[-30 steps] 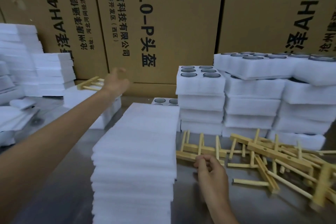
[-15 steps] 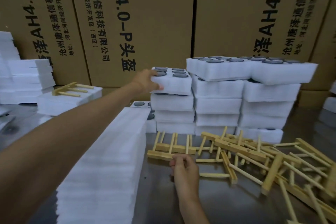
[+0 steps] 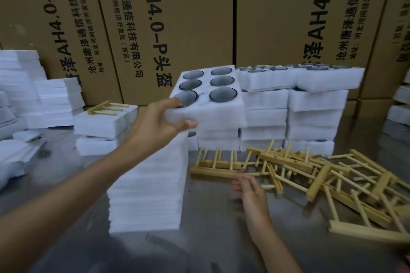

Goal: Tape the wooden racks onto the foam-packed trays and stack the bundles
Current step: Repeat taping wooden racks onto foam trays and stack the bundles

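Head view, nearest first: the right hand (image 3: 250, 188) rests low on the steel table (image 3: 210, 239), its fingertips pinching the near rail of a wooden rack (image 3: 214, 167) that lies flat just ahead of it. To its right sprawls a tangled pile of racks (image 3: 328, 175). Between the two hands stands a stack of foam sheets (image 3: 150, 186). Beyond it the left hand (image 3: 155, 124) grips the near corner of a foam-packed tray (image 3: 210, 97), thumb on top beside a dark round insert, fingers underneath; the tray is tilted and lifted off the stack of trays (image 3: 288, 115) behind it. Left of that hand, a finished bundle (image 3: 104, 121) with a rack on top sits on another. Cardboard cartons (image 3: 177, 17) close off the back.

Held by one corner only, the tray could sag or tip, and the inserts might slide out, or its far edge could drag the neighbouring trays askew. The rack under the right hand touches the pile, so pulling it may snag and scatter the others.

Half a second earlier the left hand was only reaching the tray's edge while it lay level on its stack; now the tray is raised and tilted toward the person. The right hand has kept its hold on the same rack.
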`<state>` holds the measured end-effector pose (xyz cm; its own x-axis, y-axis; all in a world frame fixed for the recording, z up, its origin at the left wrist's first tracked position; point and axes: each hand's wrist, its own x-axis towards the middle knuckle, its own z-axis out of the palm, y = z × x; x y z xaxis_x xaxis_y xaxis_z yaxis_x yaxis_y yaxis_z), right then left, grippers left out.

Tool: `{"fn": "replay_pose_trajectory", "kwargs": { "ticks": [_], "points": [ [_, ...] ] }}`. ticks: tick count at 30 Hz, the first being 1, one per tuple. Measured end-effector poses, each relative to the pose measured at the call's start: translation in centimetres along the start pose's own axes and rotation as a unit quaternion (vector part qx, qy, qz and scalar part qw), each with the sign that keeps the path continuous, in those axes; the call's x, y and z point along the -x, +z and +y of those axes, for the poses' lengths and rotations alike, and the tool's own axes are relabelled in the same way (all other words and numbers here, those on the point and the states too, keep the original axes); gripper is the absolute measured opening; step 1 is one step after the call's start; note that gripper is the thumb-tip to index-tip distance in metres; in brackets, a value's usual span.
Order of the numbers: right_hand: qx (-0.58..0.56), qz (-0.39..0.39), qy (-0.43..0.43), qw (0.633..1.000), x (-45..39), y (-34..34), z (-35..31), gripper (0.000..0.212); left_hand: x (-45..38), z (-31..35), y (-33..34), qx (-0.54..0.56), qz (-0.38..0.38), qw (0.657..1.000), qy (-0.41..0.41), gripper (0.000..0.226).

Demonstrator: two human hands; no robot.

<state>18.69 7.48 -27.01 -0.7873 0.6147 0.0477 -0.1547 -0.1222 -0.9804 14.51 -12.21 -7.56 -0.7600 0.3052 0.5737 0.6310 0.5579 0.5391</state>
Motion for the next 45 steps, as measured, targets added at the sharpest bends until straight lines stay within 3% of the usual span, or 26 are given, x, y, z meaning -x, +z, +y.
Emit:
{"fn": "replay_pose_trajectory", "kwargs": {
  "ticks": [5,9,13,15,18,20,21,23,25,30,32,35,37,39,41,43,45],
  "points": [
    [-0.018,0.084,-0.015,0.996,1.2,-6.4,-1.7,0.029,7.8,1.0,3.5,0.031,-0.061,0.998,0.005,0.027],
    [-0.117,0.024,0.008,0.993,2.1,-9.8,-2.9,0.038,13.6,0.0,8.9,-0.003,-0.128,0.992,0.009,0.042],
    [-0.006,-0.026,-0.040,0.999,3.7,-9.8,-3.1,0.021,14.9,-0.3,10.5,-0.061,-0.248,0.967,-0.017,0.063],
    [0.019,-0.037,-0.070,0.997,4.1,-9.8,-3.0,0.030,13.3,0.0,9.0,-0.053,-0.206,0.977,-0.019,0.054],
    [0.013,-0.045,-0.067,0.997,4.4,-9.8,-3.1,0.034,9.5,-0.1,5.5,-0.073,-0.038,0.996,0.039,0.027],
    [0.009,-0.042,-0.064,0.997,4.4,-9.8,-3.1,0.034,6.6,-1.2,3.5,-0.145,0.032,0.987,0.062,0.029],
    [0.008,-0.039,-0.064,0.997,4.5,-9.8,-3.1,0.033,5.5,-2.0,2.7,-0.203,0.009,0.978,0.040,0.043],
    [0.007,-0.038,-0.064,0.997,4.6,-9.8,-3.1,0.032,4.2,-3.5,2.1,-0.299,-0.107,0.947,-0.047,0.070],
    [0.001,-0.034,-0.059,0.998,4.6,-9.7,-3.2,0.031,4.2,-4.6,2.6,-0.324,-0.182,0.924,-0.094,0.077],
    [-0.001,-0.034,-0.051,0.998,4.8,-9.6,-3.4,0.032,4.6,-4.0,2.6,-0.174,-0.093,0.972,-0.125,0.058],
    [-0.002,-0.033,-0.052,0.998,4.8,-9.6,-3.5,0.032,4.7,-2.8,2.1,-0.148,-0.006,0.985,-0.085,0.046],
    [-0.003,-0.035,-0.045,0.998,4.7,-9.7,-3.4,0.030,4.9,-0.2,2.0,-0.206,0.113,0.971,0.047,0.037],
    [-0.005,-0.032,-0.046,0.998,4.7,-9.7,-3.4,0.029,5.4,2.3,2.8,-0.224,0.132,0.957,0.125,0.034],
    [0.001,-0.028,-0.045,0.999,4.8,-9.7,-3.5,0.029,6.9,4.9,5.2,-0.264,0.122,0.933,0.209,0.033],
    [0.014,-0.022,-0.050,0.998,5.0,-9.7,-3.7,0.027,9.5,7.0,8.6,-0.312,0.064,0.905,0.283,0.030],
    [0.032,-0.010,-0.047,0.998,4.9,-9.7,-3.7,0.025,12.3,8.3,11.9,-0.296,-0.034,0.911,0.286,0.032],
    [0.043,0.008,-0.030,0.999,4.7,-9.9,-3.7,0.025,14.1,8.4,14.8,-0.244,-0.142,0.933,0.223,0.055]
  ]
}}
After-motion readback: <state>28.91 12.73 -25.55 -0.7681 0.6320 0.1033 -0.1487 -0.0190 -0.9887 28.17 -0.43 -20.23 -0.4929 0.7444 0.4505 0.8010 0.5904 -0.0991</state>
